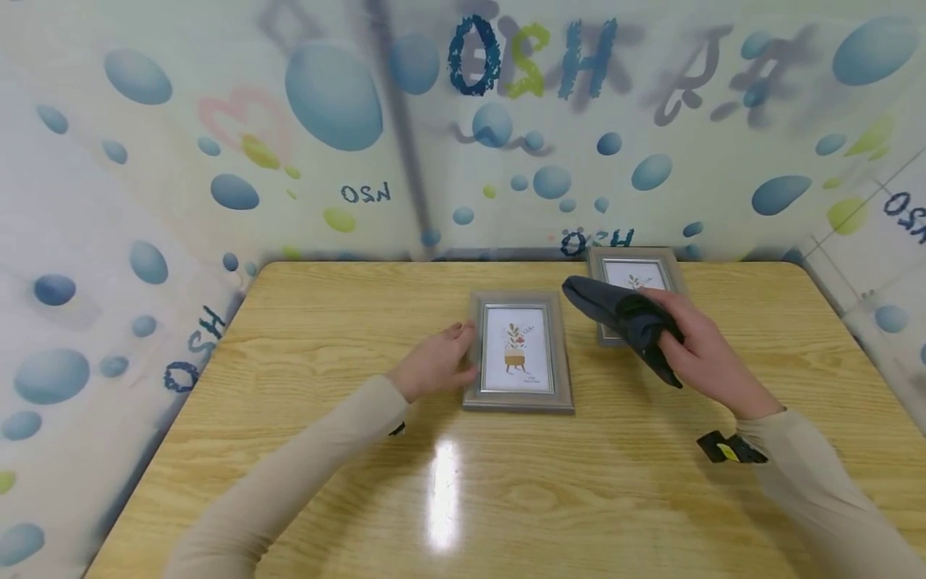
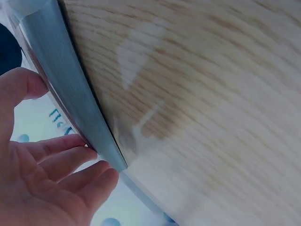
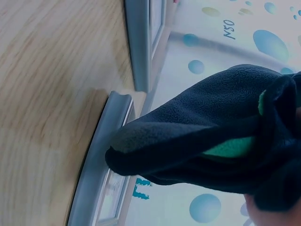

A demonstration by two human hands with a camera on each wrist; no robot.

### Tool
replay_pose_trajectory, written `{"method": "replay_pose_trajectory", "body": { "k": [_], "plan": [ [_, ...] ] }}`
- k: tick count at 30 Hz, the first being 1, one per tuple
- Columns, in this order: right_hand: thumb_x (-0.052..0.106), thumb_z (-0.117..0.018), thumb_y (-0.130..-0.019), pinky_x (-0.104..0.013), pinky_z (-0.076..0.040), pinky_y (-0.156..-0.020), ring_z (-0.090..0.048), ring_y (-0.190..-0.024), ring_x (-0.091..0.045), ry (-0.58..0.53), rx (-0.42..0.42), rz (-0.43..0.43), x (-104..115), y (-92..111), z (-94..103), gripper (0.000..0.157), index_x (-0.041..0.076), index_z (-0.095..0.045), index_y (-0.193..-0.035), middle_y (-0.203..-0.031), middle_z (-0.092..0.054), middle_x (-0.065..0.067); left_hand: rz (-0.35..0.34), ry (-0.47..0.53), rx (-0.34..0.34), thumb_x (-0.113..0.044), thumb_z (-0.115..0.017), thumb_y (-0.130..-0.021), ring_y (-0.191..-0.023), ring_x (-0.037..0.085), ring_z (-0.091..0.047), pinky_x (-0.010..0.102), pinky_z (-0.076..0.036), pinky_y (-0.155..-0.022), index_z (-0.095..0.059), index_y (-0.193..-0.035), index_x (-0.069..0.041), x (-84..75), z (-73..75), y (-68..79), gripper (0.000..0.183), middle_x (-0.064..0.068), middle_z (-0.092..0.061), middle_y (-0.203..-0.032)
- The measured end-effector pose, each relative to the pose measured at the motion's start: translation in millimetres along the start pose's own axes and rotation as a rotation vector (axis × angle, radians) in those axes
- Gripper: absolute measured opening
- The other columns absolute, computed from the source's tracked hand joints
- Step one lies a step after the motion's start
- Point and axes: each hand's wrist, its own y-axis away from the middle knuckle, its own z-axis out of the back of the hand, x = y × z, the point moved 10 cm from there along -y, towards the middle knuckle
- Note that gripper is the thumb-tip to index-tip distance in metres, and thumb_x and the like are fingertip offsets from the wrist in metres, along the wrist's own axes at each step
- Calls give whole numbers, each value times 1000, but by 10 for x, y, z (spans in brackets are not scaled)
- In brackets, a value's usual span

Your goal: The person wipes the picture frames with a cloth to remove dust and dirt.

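A picture frame (image 1: 518, 402) with a grey-brown border and a potted-plant print lies flat in the middle of the wooden table. My left hand (image 1: 437, 362) is at its left side; in the left wrist view the thumb and loosely bent fingers (image 2: 66, 155) touch the frame's edge (image 2: 70, 80). With my right hand (image 1: 705, 354) I grip a folded dark navy cloth (image 1: 615, 310), which shows a green patch in the right wrist view. This cloth overlaps a second, similar picture frame (image 1: 676, 277) near the table's back edge and hides part of it.
The wooden table (image 1: 325, 322) runs back to a wall (image 1: 448, 161) printed with blue drops and lettering. More patterned wall stands on the left and right. A bright light reflection (image 1: 443, 494) lies on the tabletop in front of the middle frame.
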Motion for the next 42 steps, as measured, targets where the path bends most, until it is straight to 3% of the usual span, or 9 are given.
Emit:
{"method": "replay_pose_trajectory", "body": {
  "k": [5,9,13,19,24,28,33,37,42],
  "plan": [
    [-16,-42,-89,-21,-37,-85,-51,-105,-27,-9,10,20,59,-123,-71,52,3,-48,-137,-127,-55,-18,-33,-41,18,-24,-66,-89,-122,43,-49,47,-42,-100,-53,-122,7,-87,-53,-36,47,28,-48,-136],
    [-17,-43,-87,-23,-38,-83,-52,-98,-24,10,-10,73,96,-218,-124,50,0,-49,-133,-120,-58,-17,-42,-95,70,-28,-62,-93,-129,44,-41,47,-33,-107,-52,-130,6,-127,-146,-21,51,30,-40,-141],
    [-17,-43,-87,-36,-41,-85,-53,-101,-28,9,-7,69,106,-313,-174,47,-2,-50,-131,-120,-57,-19,-49,-93,131,-39,-59,-95,-135,43,-31,46,-27,-111,-49,-134,6,-178,-196,41,61,31,-30,-147],
    [-13,-40,-91,-51,-40,-86,-52,-107,-36,-12,57,33,91,-507,-325,44,-3,-48,-134,-124,-54,-22,-25,-113,254,-70,-60,-78,-141,38,-21,46,-23,-112,-38,-144,4,-229,-274,101,101,26,-18,-154],
    [-12,-39,-93,-53,-39,-93,-50,-113,-39,20,92,42,53,-722,-491,41,-5,-47,-133,-125,-52,-25,-123,-244,249,-69,-68,-73,-138,40,-27,45,-23,-112,-42,-138,10,-400,-268,35,105,30,-32,-147],
    [-8,-38,-94,-55,-37,-98,-45,-120,-43,95,189,-60,-149,-841,-700,40,-7,-44,-134,-131,-48,-29,-166,-306,253,-60,-72,-76,-135,40,-33,40,-22,-113,-48,-132,13,-514,-288,-37,96,30,-40,-141],
    [-4,-39,-95,-55,-40,-97,-47,-120,-45,192,387,-191,-475,-829,-1080,42,-8,-41,-137,-132,-47,-31,-148,-292,288,-58,-73,-76,-133,46,-32,38,-30,-109,-50,-131,13,-590,-334,-82,93,30,-38,-143],
    [-2,-42,-94,-55,-41,-95,-50,-117,-43,232,443,-192,-482,-860,-1295,43,-6,-44,-137,-130,-50,-29,-133,-284,292,-57,-74,-75,-133,47,-32,36,-32,-108,-49,-132,13,-600,-358,-83,94,30,-38,-143],
    [0,-43,-96,-50,-41,-98,-51,-118,-38,219,495,-132,-286,-1016,-1631,42,-3,-45,-138,-132,-52,-25,-118,-245,294,-53,-78,-74,-133,46,-32,35,-35,-106,-54,-128,12,-566,-379,-59,88,31,-38,-143]
  ]
}}
